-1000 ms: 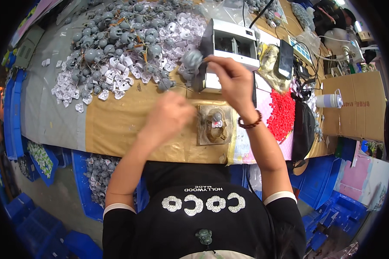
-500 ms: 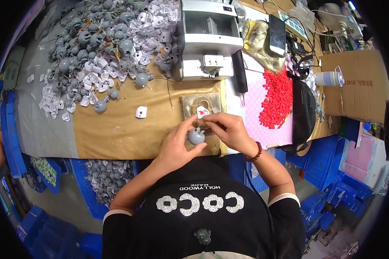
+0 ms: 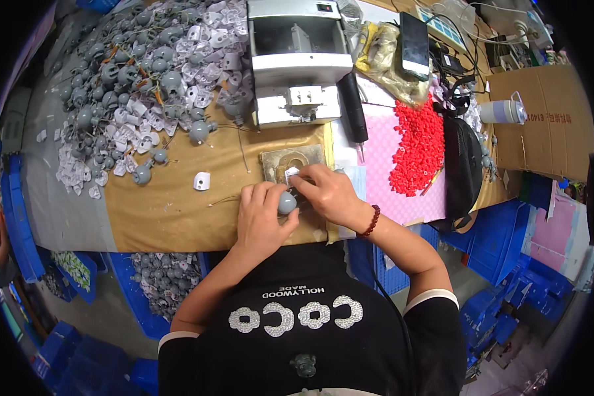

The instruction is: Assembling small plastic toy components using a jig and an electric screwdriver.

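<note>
Between the thumb and fingers of my left hand (image 3: 259, 214) is a grey round plastic part (image 3: 287, 203), its smooth side turned up. A thin wire (image 3: 224, 199) sticks out to the left from beside that hand. My right hand (image 3: 333, 198), with a beaded bracelet on its wrist, has its fingertips pinched on a small white plastic piece (image 3: 292, 173), just beyond the grey part. Both hands work at the near side of a square block with a rounded hollow (image 3: 278, 159). Their fingers partly hide the spot where the two parts come close.
A grey machine (image 3: 300, 63) stands behind the block, with a black electric screwdriver (image 3: 354, 109) at its right. Grey and white parts (image 3: 138, 86) heap at the left. One white piece (image 3: 202, 181) lies alone. Red small parts (image 3: 416, 148) spread over pink sheeting, beside a black bag (image 3: 462, 165).
The grey part has turned over in my left hand, and a wire now shows to the left. My right fingers cover more of the white piece; its red bit is hidden. The whole view has shifted slightly.
</note>
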A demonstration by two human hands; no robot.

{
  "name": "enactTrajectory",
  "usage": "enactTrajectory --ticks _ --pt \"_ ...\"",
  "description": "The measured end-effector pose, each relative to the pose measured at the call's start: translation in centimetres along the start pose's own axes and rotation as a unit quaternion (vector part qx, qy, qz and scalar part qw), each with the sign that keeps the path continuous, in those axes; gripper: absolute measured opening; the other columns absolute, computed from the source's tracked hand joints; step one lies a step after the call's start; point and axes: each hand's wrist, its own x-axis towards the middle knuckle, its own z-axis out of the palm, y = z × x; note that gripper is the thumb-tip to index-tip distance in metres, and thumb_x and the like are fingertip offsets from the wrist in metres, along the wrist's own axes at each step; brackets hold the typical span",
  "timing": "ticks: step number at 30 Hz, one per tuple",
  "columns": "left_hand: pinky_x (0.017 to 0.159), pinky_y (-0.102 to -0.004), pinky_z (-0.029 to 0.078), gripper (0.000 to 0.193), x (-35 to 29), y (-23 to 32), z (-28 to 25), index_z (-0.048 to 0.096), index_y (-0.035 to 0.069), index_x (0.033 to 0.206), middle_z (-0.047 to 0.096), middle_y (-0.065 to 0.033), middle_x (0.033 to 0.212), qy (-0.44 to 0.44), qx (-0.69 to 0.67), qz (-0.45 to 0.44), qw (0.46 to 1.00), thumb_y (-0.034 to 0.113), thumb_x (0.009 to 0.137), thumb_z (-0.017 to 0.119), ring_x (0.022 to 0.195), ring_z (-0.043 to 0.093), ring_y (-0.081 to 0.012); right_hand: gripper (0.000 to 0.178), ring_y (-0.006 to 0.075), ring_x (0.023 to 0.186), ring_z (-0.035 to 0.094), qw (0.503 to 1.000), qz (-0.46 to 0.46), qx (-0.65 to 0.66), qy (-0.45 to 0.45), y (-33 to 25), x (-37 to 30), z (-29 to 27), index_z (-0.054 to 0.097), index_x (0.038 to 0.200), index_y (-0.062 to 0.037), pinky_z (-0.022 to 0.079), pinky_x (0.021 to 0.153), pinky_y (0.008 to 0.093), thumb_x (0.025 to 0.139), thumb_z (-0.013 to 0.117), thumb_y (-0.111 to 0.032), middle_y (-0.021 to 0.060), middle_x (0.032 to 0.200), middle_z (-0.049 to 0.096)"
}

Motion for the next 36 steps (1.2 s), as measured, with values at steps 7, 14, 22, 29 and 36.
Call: enactTrajectory --ticks 7,14,22,29,36 --pt "0.105 -0.0596 0.035 0.047 0.2 0.5 0.7 0.061 0.006 0.119 0.056 -0.0123 0.128 0.017 0.185 0.045 0.982 0.013 0.074 0.074 0.124 0.047 -0.0394 0.030 0.0262 0.091 0.059 0.995 -0.075 -0.020 -0.063 1.2 -0.2 -0.6 0.068 0.102 0.0017 0.054 0.069 0.0361 0.079 0.063 -0.017 0.0102 0.098 0.057" --pt "0.111 -0.0623 0.031 0.037 1.4 -0.4 1.3 0.064 0.010 0.116 0.057 -0.0094 0.129 0.012 0.229 0.069 0.971 0.022 0.082 0.074 0.131 0.048 -0.0353 0.027 0.0247 0.097 0.056 0.991 -0.097 -0.094 0.001 0.9 -2.0 1.1 0.071 0.095 0.0014 0.047 0.076 0.0363 0.079 0.061 -0.018 0.0097 0.107 0.058" --pt "0.105 -0.0572 0.039 0.032 1.5 -0.9 2.6 0.068 0.010 0.121 0.063 -0.0131 0.126 0.024 0.254 0.116 0.960 0.013 0.089 0.066 0.124 0.056 -0.0331 0.033 0.0297 0.107 0.058 0.993 -0.038 0.000 0.110 1.2 -3.3 1.4 0.069 0.107 -0.0007 0.045 0.099 0.0452 0.076 0.066 -0.012 0.0108 0.110 0.063" --pt "0.106 -0.0572 0.040 0.036 1.2 -1.6 2.3 0.066 0.001 0.120 0.062 -0.0201 0.129 0.003 0.278 0.161 0.947 0.011 0.087 0.057 0.126 0.057 -0.0344 0.051 0.0378 0.117 0.056 0.978 0.095 0.181 0.041 3.5 -5.4 -1.9 0.060 0.129 -0.0051 0.045 0.104 0.0467 0.078 0.069 -0.001 0.0172 0.123 0.061" --pt "0.102 -0.0528 0.046 0.041 1.1 -1.5 1.7 0.062 -0.007 0.122 0.059 -0.0287 0.128 0.001 0.241 0.193 0.951 0.004 0.082 0.057 0.125 0.055 -0.0438 0.042 0.0362 0.114 0.060 0.983 0.140 0.117 0.011 3.4 -6.1 -1.4 0.062 0.124 -0.0041 0.048 0.099 0.0436 0.083 0.073 -0.002 0.0176 0.119 0.064"
